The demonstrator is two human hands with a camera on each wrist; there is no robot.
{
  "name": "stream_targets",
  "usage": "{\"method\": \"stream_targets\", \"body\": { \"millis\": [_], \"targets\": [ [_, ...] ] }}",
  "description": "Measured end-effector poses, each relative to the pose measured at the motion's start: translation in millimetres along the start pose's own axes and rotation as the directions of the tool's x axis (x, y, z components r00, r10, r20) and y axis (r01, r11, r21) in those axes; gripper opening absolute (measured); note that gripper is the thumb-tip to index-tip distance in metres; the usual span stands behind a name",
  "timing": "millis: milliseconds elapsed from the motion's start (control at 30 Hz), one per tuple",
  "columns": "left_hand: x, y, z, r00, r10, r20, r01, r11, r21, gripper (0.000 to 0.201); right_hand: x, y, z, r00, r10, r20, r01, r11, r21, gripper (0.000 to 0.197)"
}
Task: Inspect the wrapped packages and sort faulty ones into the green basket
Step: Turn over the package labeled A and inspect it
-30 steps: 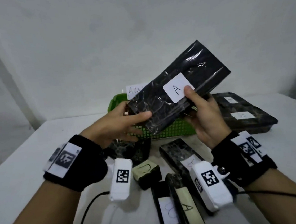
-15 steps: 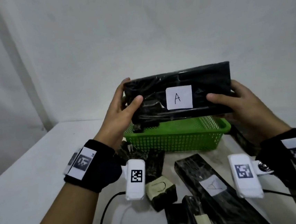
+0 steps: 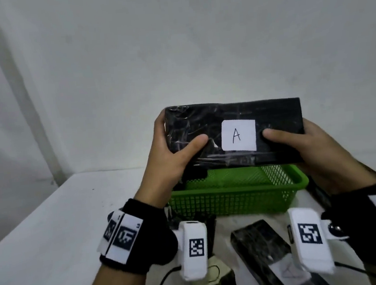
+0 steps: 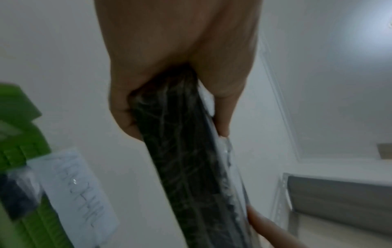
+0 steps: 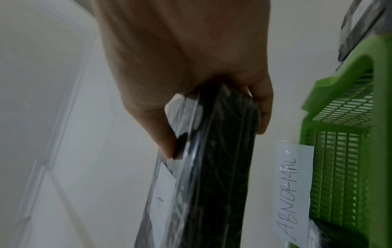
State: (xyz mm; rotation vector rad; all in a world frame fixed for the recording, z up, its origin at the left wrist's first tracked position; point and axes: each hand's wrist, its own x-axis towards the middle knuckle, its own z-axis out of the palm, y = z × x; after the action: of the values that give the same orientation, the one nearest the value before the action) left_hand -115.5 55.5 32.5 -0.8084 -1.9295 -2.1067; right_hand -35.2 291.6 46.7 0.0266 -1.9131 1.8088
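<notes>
A long flat black package wrapped in clear film (image 3: pixel 234 135), bearing a white square label marked "A" (image 3: pixel 238 135), was held level in the air above the green plastic mesh basket (image 3: pixel 234 203). The left hand (image 3: pixel 172 157) gripped its left end, thumb across the front and fingers curled behind; the right hand (image 3: pixel 307 147) gripped the right end the same way. A paper tag reading "ABNORMAL" (image 5: pixel 291 193) hung on the basket's wall. 2 more wrapped packages (image 3: pixel 258 243) lay on the white table (image 3: pixel 54 247) near the basket.

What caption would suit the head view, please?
Both hands, left hand and right hand, hold package A above the green basket.
</notes>
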Motion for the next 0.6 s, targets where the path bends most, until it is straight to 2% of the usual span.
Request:
{"method": "stream_targets", "body": {
  "millis": [100,167,233,333,400,467,533,600],
  "targets": [
    [-2,-1,5,0.997,-0.078,-0.004,0.078,0.994,-0.08,0.077,-2,1,4,0.998,-0.035,-0.057,0.034,0.999,-0.01,0.047],
    [0,-2,3,0.998,-0.06,-0.028,0.057,0.995,-0.08,0.074,-3,1,8,0.993,-0.052,-0.103,0.05,0.998,-0.024,0.034],
    [0,-1,2,0.998,-0.046,-0.048,0.042,0.995,-0.088,0.074,-4,3,11,0.988,-0.068,-0.141,0.06,0.996,-0.063,0.029],
    [0,-5,-4,0.996,-0.082,-0.038,0.08,0.995,-0.063,0.076,-5,8,15,0.989,-0.072,-0.128,0.052,0.987,-0.151,0.041],
    [-1,-5,-11,0.994,-0.104,-0.029,0.105,0.994,0.025,0.08,-6,7,15,0.989,-0.078,-0.124,0.052,0.979,-0.199,0.049],
    [-2,-3,-13,0.989,-0.15,0.018,0.147,0.985,0.095,0.074,-8,3,10,0.987,-0.103,-0.124,0.071,0.968,-0.24,0.054],
    [-6,3,-9,0.976,-0.211,0.058,0.209,0.977,0.04,0.059,-11,-3,4,0.986,-0.117,-0.118,0.078,0.954,-0.29,0.059],
    [-10,11,-4,0.955,-0.29,0.062,0.294,0.954,-0.056,0.055,-15,-7,0,0.985,-0.125,-0.118,0.072,0.923,-0.379,0.065]
  ]
}}
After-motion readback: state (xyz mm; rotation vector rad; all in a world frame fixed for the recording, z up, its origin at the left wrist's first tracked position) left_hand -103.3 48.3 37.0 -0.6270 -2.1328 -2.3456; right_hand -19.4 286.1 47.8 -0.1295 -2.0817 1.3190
